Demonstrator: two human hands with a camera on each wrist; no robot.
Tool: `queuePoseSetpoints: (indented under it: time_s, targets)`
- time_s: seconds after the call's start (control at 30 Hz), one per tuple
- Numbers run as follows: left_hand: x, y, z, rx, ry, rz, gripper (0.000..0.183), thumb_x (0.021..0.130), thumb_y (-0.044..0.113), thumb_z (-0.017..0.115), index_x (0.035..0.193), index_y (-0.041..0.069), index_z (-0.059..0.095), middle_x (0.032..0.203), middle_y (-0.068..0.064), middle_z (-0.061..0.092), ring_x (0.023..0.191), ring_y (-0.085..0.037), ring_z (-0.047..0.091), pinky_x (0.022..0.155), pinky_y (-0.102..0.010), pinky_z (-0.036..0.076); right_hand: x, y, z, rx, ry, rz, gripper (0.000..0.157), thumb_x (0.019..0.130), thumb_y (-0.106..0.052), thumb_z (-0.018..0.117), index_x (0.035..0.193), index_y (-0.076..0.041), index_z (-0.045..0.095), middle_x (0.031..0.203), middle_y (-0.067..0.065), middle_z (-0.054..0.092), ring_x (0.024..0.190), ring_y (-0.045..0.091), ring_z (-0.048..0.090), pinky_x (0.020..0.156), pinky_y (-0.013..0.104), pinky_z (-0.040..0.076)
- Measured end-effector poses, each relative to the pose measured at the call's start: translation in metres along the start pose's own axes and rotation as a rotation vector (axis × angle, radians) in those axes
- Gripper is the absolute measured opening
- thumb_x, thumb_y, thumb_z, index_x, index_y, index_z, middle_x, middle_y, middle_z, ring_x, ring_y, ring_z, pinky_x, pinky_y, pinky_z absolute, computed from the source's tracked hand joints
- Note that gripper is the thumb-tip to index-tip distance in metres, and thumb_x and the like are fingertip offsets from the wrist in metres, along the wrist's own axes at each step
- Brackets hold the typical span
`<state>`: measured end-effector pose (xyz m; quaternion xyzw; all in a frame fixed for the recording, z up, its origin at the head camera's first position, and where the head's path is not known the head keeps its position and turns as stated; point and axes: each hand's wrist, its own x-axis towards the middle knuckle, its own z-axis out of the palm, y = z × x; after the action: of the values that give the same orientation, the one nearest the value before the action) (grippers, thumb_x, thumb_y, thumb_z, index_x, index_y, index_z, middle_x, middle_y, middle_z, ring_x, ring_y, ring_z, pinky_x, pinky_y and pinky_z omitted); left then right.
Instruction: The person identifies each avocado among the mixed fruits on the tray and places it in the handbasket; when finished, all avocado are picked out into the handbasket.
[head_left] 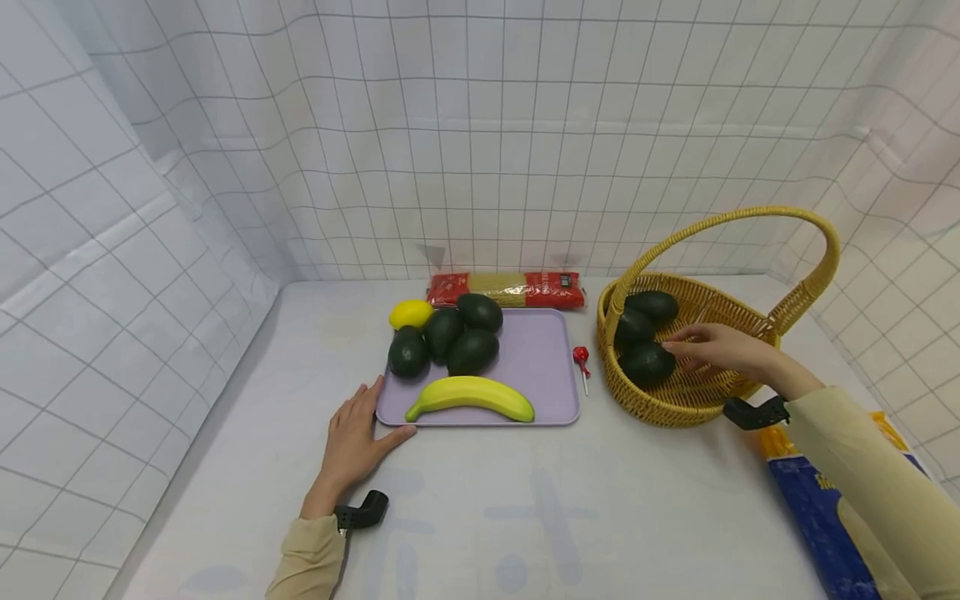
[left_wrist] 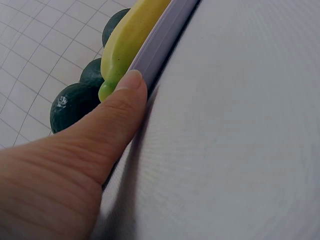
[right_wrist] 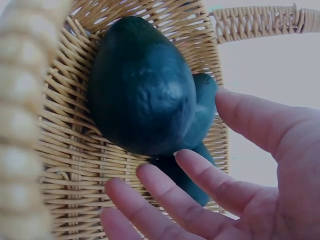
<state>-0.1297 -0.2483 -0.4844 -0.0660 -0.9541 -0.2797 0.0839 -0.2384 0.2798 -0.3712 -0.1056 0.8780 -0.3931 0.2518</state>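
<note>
My left hand (head_left: 352,442) rests at the near left corner of a lilac tray (head_left: 536,358), fingers extended along its side. In the left wrist view the thumb (left_wrist: 107,120) touches the tray's rim beside the banana's stem end. On the tray lie a banana (head_left: 472,393), several dark green avocados (head_left: 472,352) and a lemon (head_left: 410,314) at the back left. Inside the wicker basket (head_left: 660,412), my right hand (head_left: 723,348) hovers with spread fingers beside the nearest avocado (right_wrist: 142,90); whether it touches is unclear. Two more avocados (head_left: 652,307) sit behind that one.
A red-ended pack of dry noodles (head_left: 506,289) lies behind the tray. Between tray and basket is a red lollipop (head_left: 581,356). The basket's tall handle (head_left: 750,214) arches over it. A blue and yellow bag (head_left: 813,508) lies under my right forearm.
</note>
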Motion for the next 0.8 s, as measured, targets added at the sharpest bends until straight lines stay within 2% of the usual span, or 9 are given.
queuePoseSetpoints:
  time_s: [0.13,0.33,0.47,0.6,0.8]
  targets:
    - [0.000,0.000,0.000,-0.001,-0.006,-0.005,0.093,0.082,0.047,0.070,0.149,0.001,0.025,0.147,-0.025,0.031,0.137,-0.041,0.019,0.106,-0.059,0.012,-0.006,-0.001,0.000,-0.030,0.077,-0.045,0.055,0.096,-0.041,0.054,0.128,0.004,0.050,0.122,0.024,0.054,0.102,0.034,0.058,0.080,0.044,0.052]
    - [0.000,0.000,0.000,0.000,-0.014,-0.013,0.093,0.082,0.046,0.071,0.149,0.002,0.024,0.148,-0.025,0.030,0.137,-0.040,0.018,0.106,-0.058,0.011,-0.016,-0.005,0.005,-0.127,0.238,-0.135,0.048,0.096,-0.041,0.054,0.125,-0.002,0.056,0.117,0.018,0.059,0.102,0.032,0.056,0.081,0.045,0.048]
    - [0.001,0.000,0.001,0.001,-0.022,-0.016,0.093,0.082,0.046,0.070,0.149,0.002,0.024,0.148,-0.025,0.029,0.138,-0.039,0.018,0.107,-0.058,0.011,-0.023,-0.011,0.012,-0.131,0.364,-0.186,0.045,0.097,-0.039,0.052,0.122,-0.003,0.059,0.114,0.017,0.061,0.101,0.027,0.056,0.078,0.037,0.048]
    - [0.001,0.000,0.001,0.000,-0.021,-0.015,0.093,0.082,0.046,0.071,0.149,0.002,0.024,0.148,-0.025,0.030,0.137,-0.040,0.018,0.106,-0.058,0.011,-0.028,-0.018,0.018,-0.104,0.494,-0.258,0.038,0.098,-0.035,0.053,0.117,-0.004,0.061,0.111,0.015,0.063,0.094,0.013,0.058,0.072,0.023,0.047]
    - [0.000,-0.001,0.001,-0.003,-0.014,-0.011,0.093,0.082,0.047,0.070,0.149,0.002,0.025,0.147,-0.025,0.030,0.137,-0.040,0.019,0.106,-0.058,0.011,-0.031,-0.030,0.029,-0.074,0.656,-0.441,0.017,0.094,-0.016,0.061,0.107,-0.007,0.067,0.102,0.006,0.067,0.088,-0.001,0.058,0.070,0.013,0.044]
